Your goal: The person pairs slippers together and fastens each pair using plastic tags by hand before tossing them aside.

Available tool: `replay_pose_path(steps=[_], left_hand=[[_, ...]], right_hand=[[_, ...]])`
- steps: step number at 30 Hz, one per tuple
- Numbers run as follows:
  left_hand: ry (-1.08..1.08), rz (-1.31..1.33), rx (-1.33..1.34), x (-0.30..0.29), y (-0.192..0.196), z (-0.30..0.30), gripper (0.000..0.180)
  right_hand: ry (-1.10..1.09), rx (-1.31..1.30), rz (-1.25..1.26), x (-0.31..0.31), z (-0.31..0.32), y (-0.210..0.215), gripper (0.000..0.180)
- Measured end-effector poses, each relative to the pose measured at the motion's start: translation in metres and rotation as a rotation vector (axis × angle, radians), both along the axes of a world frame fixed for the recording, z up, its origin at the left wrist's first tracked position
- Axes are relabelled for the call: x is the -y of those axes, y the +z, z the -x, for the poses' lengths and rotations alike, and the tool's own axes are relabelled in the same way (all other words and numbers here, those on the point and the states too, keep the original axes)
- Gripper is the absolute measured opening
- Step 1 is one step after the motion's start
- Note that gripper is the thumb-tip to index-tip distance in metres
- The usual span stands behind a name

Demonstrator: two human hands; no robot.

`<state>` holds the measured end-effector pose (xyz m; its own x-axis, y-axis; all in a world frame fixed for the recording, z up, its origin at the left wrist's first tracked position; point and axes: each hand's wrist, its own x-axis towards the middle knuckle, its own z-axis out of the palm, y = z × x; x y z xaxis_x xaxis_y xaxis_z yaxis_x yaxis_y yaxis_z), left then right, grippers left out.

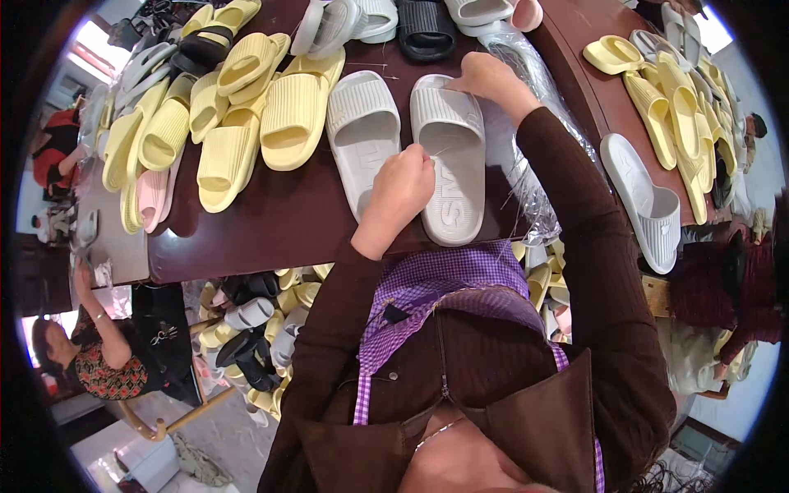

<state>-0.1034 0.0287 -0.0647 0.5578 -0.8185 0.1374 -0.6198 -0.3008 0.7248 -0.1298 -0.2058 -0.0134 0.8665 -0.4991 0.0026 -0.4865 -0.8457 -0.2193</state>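
Two light grey slide slippers stand side by side on the dark red table in front of me, toes pointing away. My right hand [491,82] is closed at the front of the right grey slipper [460,181], its thumb on the toe edge of the ribbed strap. My left hand [400,191] is curled into a pinch between the two slippers, hiding part of the left grey slipper [362,107]. A faint thin strand shows by its fingertips; what the fingers hold cannot be made out.
Yellow slippers [292,119] are piled on the table's left, with a pink slipper [154,195] among them. A black slipper [426,31] lies at the back. Clear plastic wrap [538,156] lies by my right arm. Another grey slipper [643,201] is farther right. A person [99,357] sits at the left.
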Motion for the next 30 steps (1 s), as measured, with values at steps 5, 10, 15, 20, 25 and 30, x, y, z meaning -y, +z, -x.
replay_pose_path(steps=[5, 10, 15, 20, 25, 30], left_hand=[[0.005, 0.010, 0.009, 0.003, 0.001, -0.002, 0.019], [0.025, 0.024, -0.009, 0.005, 0.002, -0.015, 0.017], [0.015, 0.145, 0.021, 0.004, -0.003, -0.044, 0.021], [-0.164, 0.165, 0.086, 0.005, -0.004, -0.067, 0.029], [-0.294, 0.115, 0.109, 0.011, -0.008, -0.085, 0.039], [-0.348, 0.050, 0.071, 0.017, -0.009, -0.096, 0.047]], right_hand=[[0.129, -0.060, 0.021, 0.024, -0.016, -0.018, 0.031], [0.216, 0.112, -0.005, 0.035, -0.020, -0.026, 0.030], [0.057, 0.373, -0.208, 0.022, -0.028, -0.016, 0.026], [0.072, 0.519, -0.500, 0.011, -0.046, -0.017, 0.018], [0.250, 0.510, -0.671, -0.002, -0.066, -0.018, 0.013], [0.382, 0.392, -0.702, -0.015, -0.090, -0.023, 0.012]])
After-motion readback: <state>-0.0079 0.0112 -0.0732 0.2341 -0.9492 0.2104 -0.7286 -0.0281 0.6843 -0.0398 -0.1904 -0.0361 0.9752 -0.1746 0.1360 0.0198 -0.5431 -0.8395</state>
